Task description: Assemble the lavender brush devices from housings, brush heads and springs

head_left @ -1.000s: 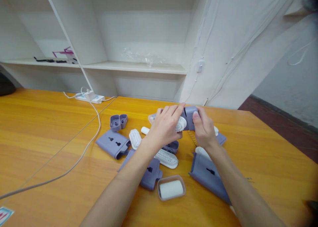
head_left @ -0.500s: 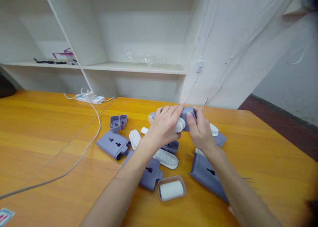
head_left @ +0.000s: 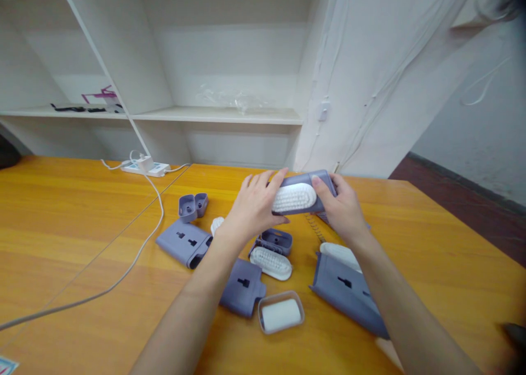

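Both my hands hold one purple plastic case (head_left: 318, 191) above the orange table (head_left: 61, 227), with a white brush (head_left: 292, 197) set in its face. My left hand (head_left: 252, 208) grips the case's left end, fingers curled round it. My right hand (head_left: 343, 208) grips the right end, thumb on top. Below them lie a second white brush (head_left: 271, 262), a small purple tray (head_left: 275, 240), a purple case with slots (head_left: 242, 284) and a clear box with a white block (head_left: 281, 312). Another purple case (head_left: 343, 293) lies under my right forearm.
More purple parts lie at the left: a slotted case (head_left: 183, 242) and a small two-cup holder (head_left: 193, 205). A white cable (head_left: 135, 249) runs across the table to a power strip (head_left: 143, 167). White shelves (head_left: 217, 114) stand behind; a thin metal spring (head_left: 314, 228) lies near my right hand.
Both hands lifted the purple case slightly and turned it, so the white brush now faces me in full. The camera tilted a little, shifting the table parts in view.
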Demonstrator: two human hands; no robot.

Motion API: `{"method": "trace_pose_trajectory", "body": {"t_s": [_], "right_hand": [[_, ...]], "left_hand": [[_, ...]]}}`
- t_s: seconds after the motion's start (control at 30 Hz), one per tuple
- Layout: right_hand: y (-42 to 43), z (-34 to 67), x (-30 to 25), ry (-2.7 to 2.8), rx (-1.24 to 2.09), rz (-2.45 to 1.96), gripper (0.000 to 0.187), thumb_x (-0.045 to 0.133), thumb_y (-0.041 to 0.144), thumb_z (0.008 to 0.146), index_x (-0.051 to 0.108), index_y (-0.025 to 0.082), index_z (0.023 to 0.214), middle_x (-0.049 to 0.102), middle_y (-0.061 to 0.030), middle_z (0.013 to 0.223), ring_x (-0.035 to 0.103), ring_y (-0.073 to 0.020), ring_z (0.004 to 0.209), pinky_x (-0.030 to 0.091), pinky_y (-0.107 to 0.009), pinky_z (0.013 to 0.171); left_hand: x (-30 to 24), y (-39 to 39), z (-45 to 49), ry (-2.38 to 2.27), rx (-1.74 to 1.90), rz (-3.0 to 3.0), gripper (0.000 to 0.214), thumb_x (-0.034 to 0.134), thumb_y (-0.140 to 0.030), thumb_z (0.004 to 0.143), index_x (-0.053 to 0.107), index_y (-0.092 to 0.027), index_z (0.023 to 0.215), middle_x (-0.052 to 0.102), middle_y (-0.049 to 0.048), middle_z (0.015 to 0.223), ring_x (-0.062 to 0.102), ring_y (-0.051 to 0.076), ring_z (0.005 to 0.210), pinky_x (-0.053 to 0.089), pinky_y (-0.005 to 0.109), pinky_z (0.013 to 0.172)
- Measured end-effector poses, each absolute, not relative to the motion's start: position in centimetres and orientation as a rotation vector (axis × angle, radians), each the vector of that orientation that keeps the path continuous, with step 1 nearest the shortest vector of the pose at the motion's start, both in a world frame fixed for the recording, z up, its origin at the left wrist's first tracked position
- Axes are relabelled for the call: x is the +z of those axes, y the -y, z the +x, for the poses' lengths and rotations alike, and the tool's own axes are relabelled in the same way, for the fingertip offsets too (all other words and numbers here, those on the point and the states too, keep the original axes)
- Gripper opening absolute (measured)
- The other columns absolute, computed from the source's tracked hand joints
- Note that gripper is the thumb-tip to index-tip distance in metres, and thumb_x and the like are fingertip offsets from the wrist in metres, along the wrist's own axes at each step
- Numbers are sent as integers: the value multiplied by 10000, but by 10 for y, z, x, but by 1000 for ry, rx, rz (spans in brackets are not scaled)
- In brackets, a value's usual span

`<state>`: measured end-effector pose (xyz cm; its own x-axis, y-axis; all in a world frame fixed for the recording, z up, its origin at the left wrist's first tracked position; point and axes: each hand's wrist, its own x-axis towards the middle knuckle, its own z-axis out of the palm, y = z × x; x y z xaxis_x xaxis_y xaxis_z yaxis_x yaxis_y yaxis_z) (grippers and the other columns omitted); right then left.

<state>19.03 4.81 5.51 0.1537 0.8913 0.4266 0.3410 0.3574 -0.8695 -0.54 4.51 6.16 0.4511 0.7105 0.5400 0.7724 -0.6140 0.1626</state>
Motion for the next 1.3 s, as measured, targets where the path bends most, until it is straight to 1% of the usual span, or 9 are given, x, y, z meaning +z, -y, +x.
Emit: {"method": "trace_pose_trajectory", "body": {"t_s": [0.13, 0.27, 0.5, 0.63, 0.73, 0.87, 1.07, 1.17, 1.3], "right_hand": [[-50, 196, 59, 1296, 742, -1182, 445, 635, 600, 775, 626, 188, 940, 630, -58, 797, 587, -188, 593, 497, -284, 374], [-52, 210, 64, 1226, 918, -1186, 512, 636, 566, 791, 601, 228, 1175, 642, -56, 848, 586, -183, 570, 520, -306, 376], [-47, 219, 69, 1269, 1129, -1074, 473, 585, 437, 860, 519, 313, 1312, 663, -3, 1110, 640, -175, 919, 537, -224, 665], [-43, 211, 71, 1245, 1147, -1030, 585, 541, 464, 872, 388, 318, 1417, 632, -19, 1210, 624, -212, 1055, 532, -285, 795], [-37, 212, 76, 1399, 1028, -1072, 641, 510, 533, 874, 347, 300, 1450, 564, -51, 1324, 569, -255, 1176, 491, -367, 934], [-29, 223, 85, 1913, 529, -1183, 786, 735, 505, 705, 450, 261, 1396, 474, -78, 1391, 462, -299, 1287, 362, -412, 1090], [-28, 231, 87, 2216, 207, -1228, 769, 781, 307, 644, 491, 254, 1354, 550, -79, 1243, 553, -276, 1147, 443, -385, 997], [-31, 233, 87, 2263, 130, -1209, 671, 768, 237, 622, 560, 236, 1260, 606, -67, 1184, 568, -280, 1107, 457, -372, 954], [-37, 249, 87, 2185, 76, -1230, 610, 771, 287, 627, 592, 194, 1203, 613, -80, 1115, 594, -275, 1032, 477, -368, 903]], "left_hand": [[61, -49, -19, 1345, -946, -2682, 836, 760, -293, 644, 366, -167, 1370, 566, 133, 1279, 551, 298, 1138, 458, 424, 948], [68, -45, -19, 1259, -1211, -2737, 731, 750, -301, 635, 408, -195, 1272, 590, 96, 1193, 581, 262, 1070, 477, 382, 904], [67, -46, -13, 1260, -1707, -2827, 757, 819, -370, 596, 385, -211, 1195, 535, 83, 1169, 576, 224, 1021, 477, 337, 864], [57, -49, -6, 1432, -1890, -2797, 791, 847, -425, 580, 385, -213, 1185, 508, 83, 1193, 554, 227, 1056, 454, 354, 913], [54, -52, -3, 1515, -2067, -2795, 794, 865, -424, 560, 400, -214, 1168, 537, 73, 1164, 559, 229, 1061, 454, 357, 914], [60, -52, -6, 1620, -2224, -2847, 817, 884, -385, 539, 406, -224, 1181, 565, 63, 1140, 593, 213, 987, 489, 342, 848], [70, -41, -1, 1674, -2112, -2902, 847, 890, -387, 516, 412, -225, 1197, 568, 51, 1085, 597, 203, 916, 510, 332, 782], [67, -39, 8, 1672, -1993, -2895, 869, 877, -416, 533, 409, -222, 1238, 551, 81, 1156, 581, 241, 1008, 495, 387, 866], [59, -42, 9, 1733, -1826, -2885, 891, 807, -478, 634, 342, -240, 1355, 442, 150, 1367, 473, 302, 1237, 426, 448, 998]]}}
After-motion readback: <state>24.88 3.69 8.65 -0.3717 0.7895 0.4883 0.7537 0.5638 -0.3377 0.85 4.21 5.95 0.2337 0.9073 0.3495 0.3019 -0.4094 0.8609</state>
